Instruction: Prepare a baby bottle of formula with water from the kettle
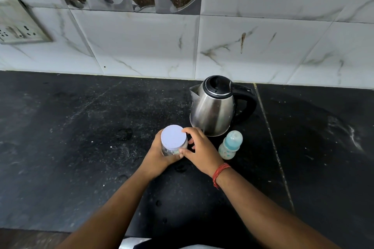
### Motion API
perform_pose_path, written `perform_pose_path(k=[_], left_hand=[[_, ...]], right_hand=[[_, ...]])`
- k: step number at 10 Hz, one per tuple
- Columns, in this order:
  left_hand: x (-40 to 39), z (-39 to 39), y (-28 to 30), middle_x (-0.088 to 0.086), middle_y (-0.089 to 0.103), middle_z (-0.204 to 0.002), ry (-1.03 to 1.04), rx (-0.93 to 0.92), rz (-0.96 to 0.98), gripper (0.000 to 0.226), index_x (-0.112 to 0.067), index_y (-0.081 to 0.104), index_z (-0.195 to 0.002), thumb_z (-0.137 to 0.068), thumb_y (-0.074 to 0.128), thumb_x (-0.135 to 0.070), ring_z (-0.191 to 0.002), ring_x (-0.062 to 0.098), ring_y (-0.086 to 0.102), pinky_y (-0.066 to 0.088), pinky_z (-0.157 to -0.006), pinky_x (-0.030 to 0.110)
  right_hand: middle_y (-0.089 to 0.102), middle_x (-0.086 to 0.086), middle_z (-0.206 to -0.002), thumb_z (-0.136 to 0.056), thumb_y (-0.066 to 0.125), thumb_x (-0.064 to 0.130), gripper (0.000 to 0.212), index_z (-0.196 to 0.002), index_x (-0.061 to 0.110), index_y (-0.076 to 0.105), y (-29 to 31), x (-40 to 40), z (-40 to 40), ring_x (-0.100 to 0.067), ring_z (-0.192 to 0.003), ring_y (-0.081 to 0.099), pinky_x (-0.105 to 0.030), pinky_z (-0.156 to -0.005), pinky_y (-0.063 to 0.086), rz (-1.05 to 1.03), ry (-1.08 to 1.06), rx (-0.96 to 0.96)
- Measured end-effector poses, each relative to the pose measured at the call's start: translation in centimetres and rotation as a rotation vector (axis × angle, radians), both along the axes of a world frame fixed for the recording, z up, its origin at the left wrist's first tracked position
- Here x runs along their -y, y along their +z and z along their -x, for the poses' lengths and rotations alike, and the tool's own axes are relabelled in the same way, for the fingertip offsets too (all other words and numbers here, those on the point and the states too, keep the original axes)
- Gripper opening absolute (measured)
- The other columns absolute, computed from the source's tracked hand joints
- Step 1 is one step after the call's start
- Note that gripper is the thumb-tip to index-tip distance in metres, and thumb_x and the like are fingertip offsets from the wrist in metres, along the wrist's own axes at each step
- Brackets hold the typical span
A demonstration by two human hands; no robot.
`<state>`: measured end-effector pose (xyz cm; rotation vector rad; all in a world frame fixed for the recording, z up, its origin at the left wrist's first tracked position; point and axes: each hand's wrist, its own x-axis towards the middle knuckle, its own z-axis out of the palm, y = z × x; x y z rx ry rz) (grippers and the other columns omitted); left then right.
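Your left hand (159, 153) clamps the upright formula jar (172, 148) while your right hand (199, 150) pinches its lid (173, 137); the capped baby bottle (230, 144) stands just right, nearer that hand, before the kettle (214, 107).

Black stone counter (81, 147); white marbled wall tiles (263, 46); socket plate (18, 24) left.

Steel kettle (212, 107) upright, lid shut, spout left. Baby bottle (230, 144) capped, upright just before it. Clear jar (173, 143) white-lidded, left of bottle.
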<state>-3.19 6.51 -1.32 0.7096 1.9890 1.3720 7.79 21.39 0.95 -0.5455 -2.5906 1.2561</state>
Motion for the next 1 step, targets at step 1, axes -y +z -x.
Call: perform_pose_path(k=[1], left_hand=[[0.24,-0.26,-0.08,-0.006,0.05,-0.148,-0.015,0.002,-0.049,0.098,-0.029,0.029,-0.152,-0.077,0.091,-0.022,-0.133,-0.002,0.05,0.045,-0.107,0.018]], right_hand=[[0.044,0.013,-0.134,-0.083,0.078,0.02,0.062,-0.137,0.026,0.049,-0.18,0.08,0.07,-0.005,-0.11,0.053,-0.021,-0.094,0.048,-0.023,0.021,-0.032]])
